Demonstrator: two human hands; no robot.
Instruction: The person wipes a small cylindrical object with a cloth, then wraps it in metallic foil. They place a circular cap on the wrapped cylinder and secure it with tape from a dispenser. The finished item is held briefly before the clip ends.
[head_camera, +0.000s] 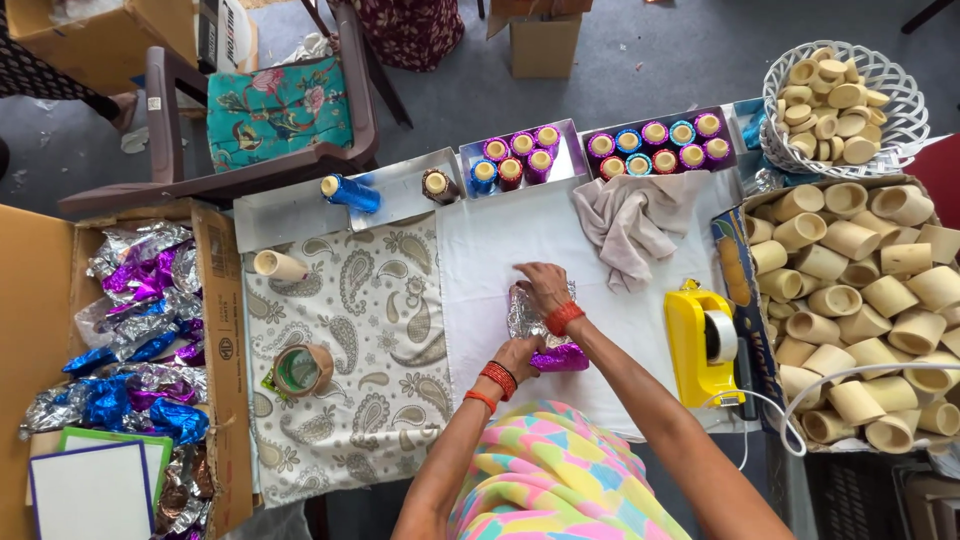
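1. Far left of the white cloth, a cardboard box holds crumpled foil sheets in silver, purple and blue, none of them used yet.
2. Between that box and the white cloth lies a paisley cloth with one bare cup on its side and a tape roll.
3. On the white cloth, near its front edge, the left hand presses down on the purple end of a foil-wrapped piece, fingers curled against it; how tightly it grips I cannot tell.
4. The right hand lies flat on the silver part of the same piece, fingers spread and pushing the foil down. The wrap looks only partly closed.
5. Along the back edge of the white cloth, metal trays hold finished cups in purple, blue and red foil, roughly a dozen and a half.
6. A crumpled beige rag lies on the cloth's back right corner.
7. Just right of the cloth stands a yellow tape dispenser.
8. Farther right, a large box and a white basket brim with bare cups, so I judge most of the work remains.
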